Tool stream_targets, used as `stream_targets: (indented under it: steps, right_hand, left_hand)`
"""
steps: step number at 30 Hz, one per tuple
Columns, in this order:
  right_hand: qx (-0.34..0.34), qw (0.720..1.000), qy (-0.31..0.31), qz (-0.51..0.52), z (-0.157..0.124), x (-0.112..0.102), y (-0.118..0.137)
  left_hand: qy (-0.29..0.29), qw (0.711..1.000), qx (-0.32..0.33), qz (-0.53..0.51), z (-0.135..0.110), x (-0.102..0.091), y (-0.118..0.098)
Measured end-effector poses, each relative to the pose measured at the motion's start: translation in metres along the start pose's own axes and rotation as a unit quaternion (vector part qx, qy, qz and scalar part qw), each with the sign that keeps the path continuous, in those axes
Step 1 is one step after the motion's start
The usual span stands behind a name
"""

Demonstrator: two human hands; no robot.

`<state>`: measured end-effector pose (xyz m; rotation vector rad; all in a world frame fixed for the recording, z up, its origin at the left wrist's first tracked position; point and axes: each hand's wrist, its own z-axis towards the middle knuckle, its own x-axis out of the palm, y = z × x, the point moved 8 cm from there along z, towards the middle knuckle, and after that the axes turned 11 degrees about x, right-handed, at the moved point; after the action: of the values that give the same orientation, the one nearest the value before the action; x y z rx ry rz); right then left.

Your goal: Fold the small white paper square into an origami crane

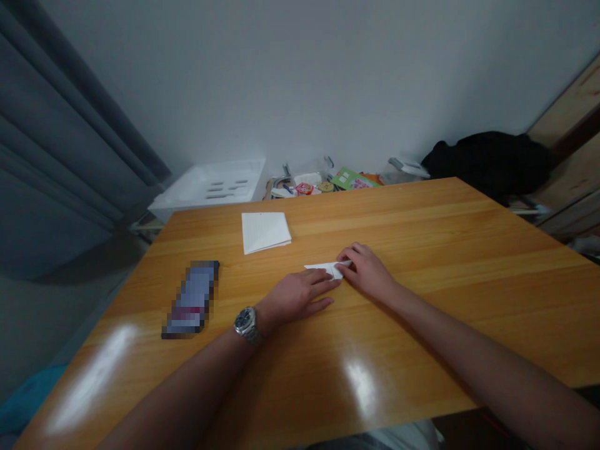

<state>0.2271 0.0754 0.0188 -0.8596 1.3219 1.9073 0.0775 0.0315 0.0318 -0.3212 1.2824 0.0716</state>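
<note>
Paper (332, 267), sharply folded, lies on glossy wood (422, 234), left hand (299, 294) flat atop, right hand (369, 271) pinching it.

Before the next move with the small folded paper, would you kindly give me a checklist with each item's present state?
1. Left hand on the folded paper: ok, its fingers lie across it.
2. Right hand at the paper's right end: ok, thumb and fingers touch it.
3. Right hand's grip pinching, not merely pressing: cannot tell.
4. Folded edges lined up: cannot tell, fingers cover much of the paper.
5. Larger white paper out of the way: ok, it lies apart, beyond the left hand.
6. Phone clear of both hands: ok, it lies off to the left.
</note>
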Motion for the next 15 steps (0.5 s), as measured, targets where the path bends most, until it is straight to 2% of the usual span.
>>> stream_targets:
  steps: [15]
  right_hand:
    - [0.006,1.000,-0.022,-0.019,-0.0008,-0.0001,0.0022]
  left_hand:
    - [0.018,1.000,-0.011,0.017,0.0000,0.0000,0.0002]
